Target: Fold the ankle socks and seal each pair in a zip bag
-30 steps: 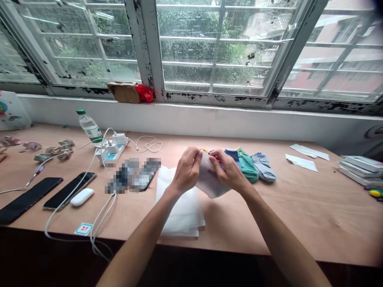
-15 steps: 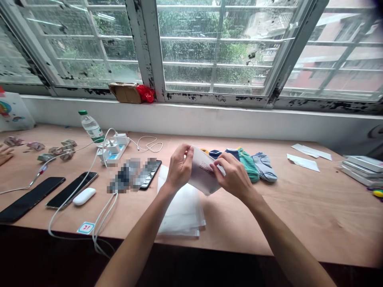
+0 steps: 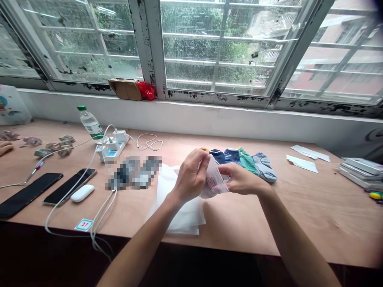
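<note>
A frosted plastic bag with small print (image 3: 214, 181) is held above the table between both hands. My left hand (image 3: 191, 175) is closed on its left side. At the bag's right edge is my right hand (image 3: 243, 179), its fingers bent round the edge and partly hidden by the bag. More frosted bags (image 3: 182, 219) lie in a stack on the table, below my left forearm. Behind the hands sit folded clothes in navy, green and grey (image 3: 265, 167), with a yellow ring-shaped item (image 3: 204, 150) at their left.
Phones (image 3: 70, 186), a white case (image 3: 82, 193), cables, a power strip (image 3: 115, 147) and a bottle (image 3: 91, 125) occupy the left. White papers (image 3: 302, 163) and stacked boxes (image 3: 360, 173) lie right. A person's hand (image 3: 5, 148) shows far left.
The bag and my left hand have shifted right. The bag is now bent, and my right hand has moved from its front to its right edge. The view has tilted slightly.
</note>
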